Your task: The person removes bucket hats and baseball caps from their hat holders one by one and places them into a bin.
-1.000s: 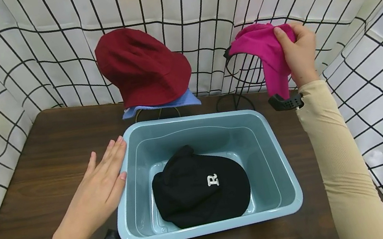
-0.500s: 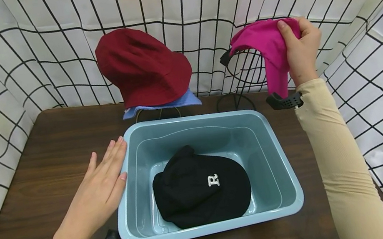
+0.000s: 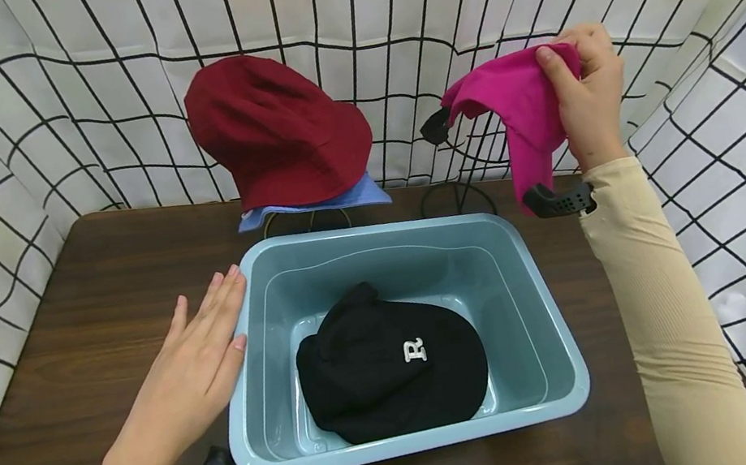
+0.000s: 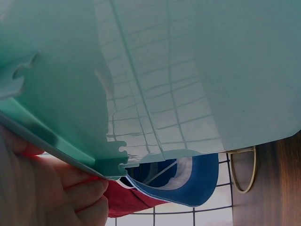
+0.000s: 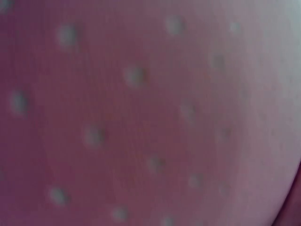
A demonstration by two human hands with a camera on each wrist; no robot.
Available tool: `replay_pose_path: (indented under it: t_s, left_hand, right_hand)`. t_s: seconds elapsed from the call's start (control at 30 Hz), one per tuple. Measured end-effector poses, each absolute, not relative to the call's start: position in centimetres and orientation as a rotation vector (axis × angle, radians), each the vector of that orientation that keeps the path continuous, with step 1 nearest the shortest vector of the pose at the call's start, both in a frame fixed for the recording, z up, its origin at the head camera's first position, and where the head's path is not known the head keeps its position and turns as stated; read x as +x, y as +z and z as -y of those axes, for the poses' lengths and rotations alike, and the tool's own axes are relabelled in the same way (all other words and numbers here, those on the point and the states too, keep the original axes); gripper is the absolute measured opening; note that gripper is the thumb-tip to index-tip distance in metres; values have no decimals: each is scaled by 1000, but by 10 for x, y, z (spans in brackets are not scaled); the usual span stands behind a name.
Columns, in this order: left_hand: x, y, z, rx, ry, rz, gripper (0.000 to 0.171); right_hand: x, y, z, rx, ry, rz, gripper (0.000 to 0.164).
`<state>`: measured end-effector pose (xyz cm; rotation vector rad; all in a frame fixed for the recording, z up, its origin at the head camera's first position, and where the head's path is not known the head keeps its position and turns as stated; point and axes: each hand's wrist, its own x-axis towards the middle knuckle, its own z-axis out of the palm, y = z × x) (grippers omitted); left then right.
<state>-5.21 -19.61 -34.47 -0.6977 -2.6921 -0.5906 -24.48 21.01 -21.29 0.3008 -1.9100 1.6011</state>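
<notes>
My right hand [image 3: 590,93] pinches a floppy pink cap [image 3: 524,96] between thumb and fingers. The cap hangs with a dark strap end [image 3: 435,127] at its left, above the back right of the table. Only blurred pink cloth [image 5: 136,108] with pale dots fills the right wrist view. My left hand [image 3: 192,370] lies with fairly straight fingers along the left rim of a light blue plastic basin [image 3: 416,445]. Those fingers [image 4: 77,188] show at the rim in the left wrist view. Inside the basin rests a black cap [image 3: 381,371] with a white letter R.
Behind the basin a dark red bucket hat [image 3: 275,134] sits over a blue hat [image 3: 352,195] on a wire stand. A black wire stand [image 3: 458,198] stands below the pink cap. Black wire grid panels [image 3: 357,46] surround the brown wooden table [image 3: 64,333].
The pink cap has come slightly away from the black stand and dipped at its left end, its dark strap end swinging out and down. The left hand and basin stay put.
</notes>
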Motion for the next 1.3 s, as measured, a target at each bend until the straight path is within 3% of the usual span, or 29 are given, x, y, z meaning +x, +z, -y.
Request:
replay_pose_path:
  t_s: [0.2,0.6,1.3]
  left_hand:
    - [-52,-345,196,-696,-592,2693,58]
    - [-53,-344,196,-702,-602,2697,58]
    - [-51,-344,196,-691,-605,2704,59]
  right_hand:
    - [-245,-216,-214,308,1592,1984,9]
    - [-230,-204,-206,306,1519,1974,15]
    - [-225,-199,-210,406,1660,1887,9]
